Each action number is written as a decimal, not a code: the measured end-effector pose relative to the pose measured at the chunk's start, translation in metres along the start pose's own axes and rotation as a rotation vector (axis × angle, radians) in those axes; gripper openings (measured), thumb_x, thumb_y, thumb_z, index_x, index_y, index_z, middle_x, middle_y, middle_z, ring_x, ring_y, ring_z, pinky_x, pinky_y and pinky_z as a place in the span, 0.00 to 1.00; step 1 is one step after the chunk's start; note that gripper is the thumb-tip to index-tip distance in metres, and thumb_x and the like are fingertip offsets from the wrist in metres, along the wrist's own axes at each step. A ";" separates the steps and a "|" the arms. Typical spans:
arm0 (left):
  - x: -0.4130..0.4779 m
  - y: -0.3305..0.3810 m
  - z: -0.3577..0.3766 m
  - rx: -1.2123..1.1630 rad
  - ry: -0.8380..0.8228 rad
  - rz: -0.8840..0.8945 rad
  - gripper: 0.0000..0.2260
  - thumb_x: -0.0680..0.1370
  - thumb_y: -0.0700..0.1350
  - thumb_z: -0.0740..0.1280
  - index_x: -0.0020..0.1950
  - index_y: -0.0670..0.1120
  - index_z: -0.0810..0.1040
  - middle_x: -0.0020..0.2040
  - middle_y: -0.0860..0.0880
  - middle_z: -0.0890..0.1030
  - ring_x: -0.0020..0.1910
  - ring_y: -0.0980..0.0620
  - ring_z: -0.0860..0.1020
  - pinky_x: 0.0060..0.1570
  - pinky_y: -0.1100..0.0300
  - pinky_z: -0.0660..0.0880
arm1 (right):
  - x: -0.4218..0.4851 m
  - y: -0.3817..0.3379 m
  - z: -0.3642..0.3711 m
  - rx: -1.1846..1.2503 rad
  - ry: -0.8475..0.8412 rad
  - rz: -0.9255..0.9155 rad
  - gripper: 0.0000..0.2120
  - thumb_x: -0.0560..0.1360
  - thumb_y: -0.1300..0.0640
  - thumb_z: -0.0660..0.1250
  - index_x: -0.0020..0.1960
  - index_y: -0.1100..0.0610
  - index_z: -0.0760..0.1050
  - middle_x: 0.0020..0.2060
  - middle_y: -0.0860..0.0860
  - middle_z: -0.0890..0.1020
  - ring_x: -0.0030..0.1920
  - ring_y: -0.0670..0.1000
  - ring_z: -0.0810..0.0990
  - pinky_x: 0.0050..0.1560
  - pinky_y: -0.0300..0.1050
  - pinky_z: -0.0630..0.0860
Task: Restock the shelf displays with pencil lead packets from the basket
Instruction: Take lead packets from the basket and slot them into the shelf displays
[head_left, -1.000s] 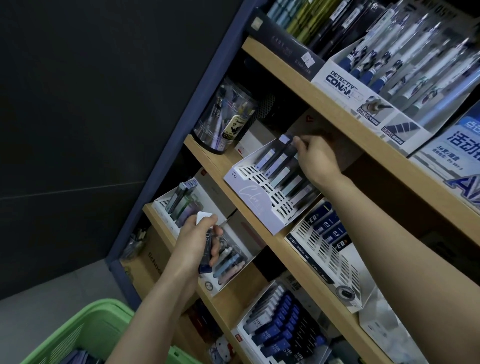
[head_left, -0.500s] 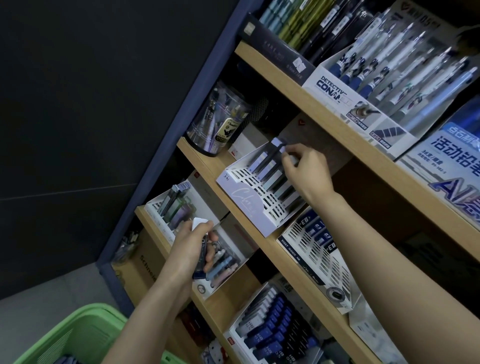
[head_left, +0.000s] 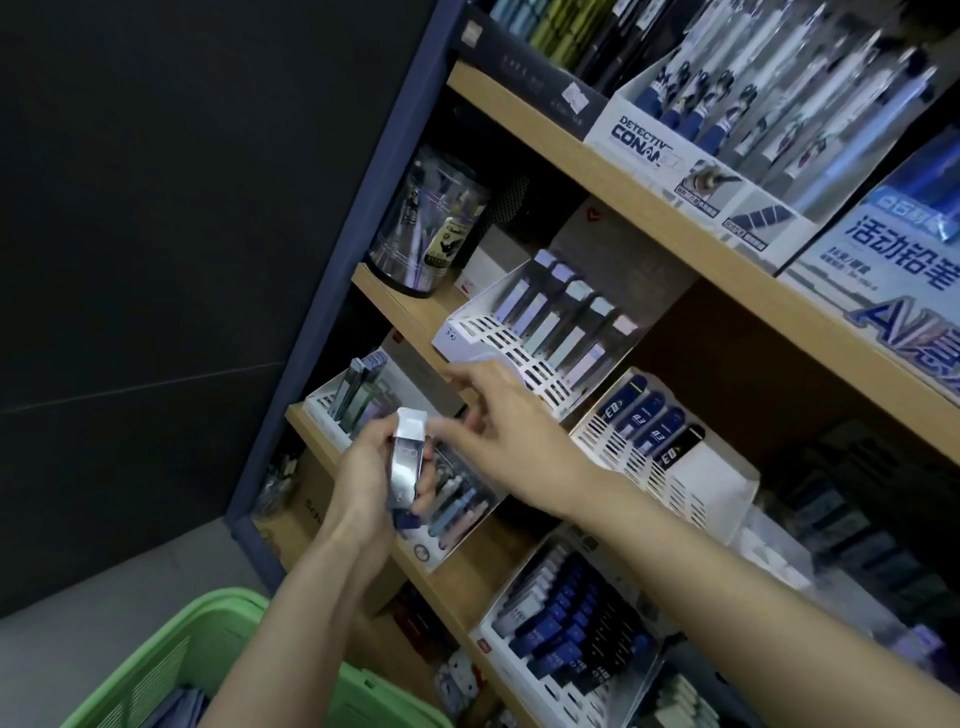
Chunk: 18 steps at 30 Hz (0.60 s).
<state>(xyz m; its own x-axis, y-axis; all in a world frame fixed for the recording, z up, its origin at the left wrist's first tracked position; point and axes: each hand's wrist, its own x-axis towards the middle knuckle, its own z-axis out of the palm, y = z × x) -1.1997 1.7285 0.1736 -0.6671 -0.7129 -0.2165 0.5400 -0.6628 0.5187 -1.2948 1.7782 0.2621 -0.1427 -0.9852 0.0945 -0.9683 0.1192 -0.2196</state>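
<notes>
Wooden shelves (head_left: 519, 122) in a blue frame fill the view from 12 to 5 o'clock, beside a dark wall. Near centre, the left hand (head_left: 363, 467) grips a bundle of pencil lead packets (head_left: 407, 462), held upright. At their 2 o'clock the right hand (head_left: 504, 415) has its fingers spread, tips just beside the top packet; blur hides any contact. A white slotted display (head_left: 498, 343) stands above, and a green basket (head_left: 218, 613) sits at 7 o'clock.

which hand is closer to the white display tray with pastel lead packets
Right. The right hand is just in front of the lower front edge of the white display tray; the left hand is lower, gripping pencil lead packets by the shelf below.
</notes>
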 end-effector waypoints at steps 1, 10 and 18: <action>-0.001 -0.001 0.002 0.023 0.008 -0.004 0.15 0.82 0.48 0.55 0.41 0.42 0.73 0.25 0.49 0.72 0.18 0.54 0.66 0.17 0.68 0.59 | -0.004 -0.002 0.006 0.055 -0.072 0.010 0.26 0.76 0.46 0.66 0.70 0.52 0.66 0.57 0.46 0.70 0.43 0.41 0.76 0.47 0.33 0.73; -0.013 -0.009 0.015 0.238 -0.023 -0.020 0.26 0.82 0.58 0.51 0.38 0.40 0.75 0.20 0.47 0.69 0.16 0.54 0.64 0.17 0.67 0.60 | -0.025 0.006 0.013 0.391 0.060 0.186 0.18 0.70 0.55 0.75 0.52 0.46 0.67 0.37 0.44 0.79 0.34 0.46 0.80 0.32 0.40 0.78; -0.025 -0.038 0.019 0.346 -0.033 -0.041 0.14 0.82 0.39 0.49 0.39 0.40 0.67 0.20 0.49 0.69 0.15 0.56 0.61 0.16 0.69 0.55 | -0.080 0.022 -0.017 0.760 0.224 0.283 0.04 0.79 0.62 0.62 0.49 0.54 0.72 0.40 0.52 0.80 0.38 0.47 0.80 0.46 0.45 0.81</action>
<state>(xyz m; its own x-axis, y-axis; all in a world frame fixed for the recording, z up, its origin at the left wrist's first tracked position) -1.2136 1.7754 0.1751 -0.7042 -0.6754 -0.2192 0.3098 -0.5700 0.7610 -1.3085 1.8618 0.2658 -0.4743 -0.8735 0.1099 -0.4993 0.1640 -0.8508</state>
